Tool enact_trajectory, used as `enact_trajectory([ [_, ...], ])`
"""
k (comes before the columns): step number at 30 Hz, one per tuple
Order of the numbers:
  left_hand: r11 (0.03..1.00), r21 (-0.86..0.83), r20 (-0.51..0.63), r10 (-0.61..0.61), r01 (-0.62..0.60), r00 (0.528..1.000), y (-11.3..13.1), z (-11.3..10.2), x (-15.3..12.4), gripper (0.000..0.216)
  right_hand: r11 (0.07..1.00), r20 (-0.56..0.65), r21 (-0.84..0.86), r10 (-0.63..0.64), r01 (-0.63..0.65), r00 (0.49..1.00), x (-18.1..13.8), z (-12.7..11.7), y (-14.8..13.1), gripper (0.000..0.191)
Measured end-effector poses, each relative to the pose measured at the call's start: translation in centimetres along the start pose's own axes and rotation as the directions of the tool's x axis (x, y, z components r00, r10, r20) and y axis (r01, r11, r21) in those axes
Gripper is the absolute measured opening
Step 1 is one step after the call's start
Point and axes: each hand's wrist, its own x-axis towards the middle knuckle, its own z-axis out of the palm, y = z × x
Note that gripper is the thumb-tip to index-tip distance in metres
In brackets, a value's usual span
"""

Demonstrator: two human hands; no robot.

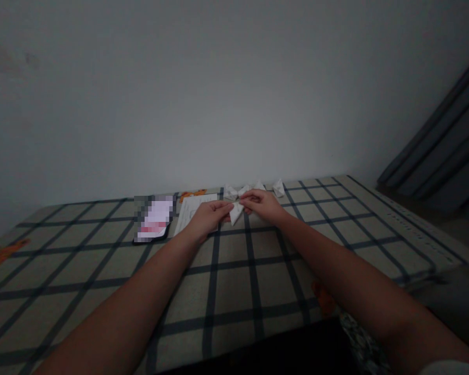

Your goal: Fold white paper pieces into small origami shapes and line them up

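Observation:
A small white piece of folded paper (236, 214), pointed at its lower end, is held up between both hands over the checked cloth. My left hand (210, 216) pinches its left side, thumb on top. From the right, the thumb and fingertips of my right hand (263, 204) close on its upper right corner. Just beyond the hands stand several folded white paper pieces, one of them a paper shape (279, 188) apart at the right; my right hand partly hides the others. A printed white sheet (189, 211) lies beside and partly under my left hand.
A phone (155, 219) with a lit, blurred screen lies left of the sheet. The checked cloth (230, 291) covers the surface, which meets a pale wall (234, 94) at the back. A dark curtain (445, 125) hangs at the right.

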Motion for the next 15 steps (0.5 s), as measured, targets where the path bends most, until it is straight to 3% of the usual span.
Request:
enact_trajectory([
  [3, 0.996, -0.089, -0.031, 0.018, -0.021, 0.999, -0.15, -0.14, 0.20, 0.033, 0.999, -0.008, 0.025, 0.039, -0.039, 0.999, 0.09, -0.17, -0.20, 0.031],
  [7, 0.987, -0.159, 0.017, 0.003, -0.001, 1.000, -0.25, -0.12, 0.28, 0.033, 0.996, 0.051, 0.042, 0.080, -0.082, 0.996, 0.08, -0.25, -0.43, 0.035],
  [15, 0.981, -0.192, 0.113, -0.012, 0.034, 0.994, -0.93, -0.10, 0.43, 0.029, 0.998, 0.048, 0.023, 0.056, -0.057, 0.997, -0.05, -0.40, -0.74, 0.030],
])
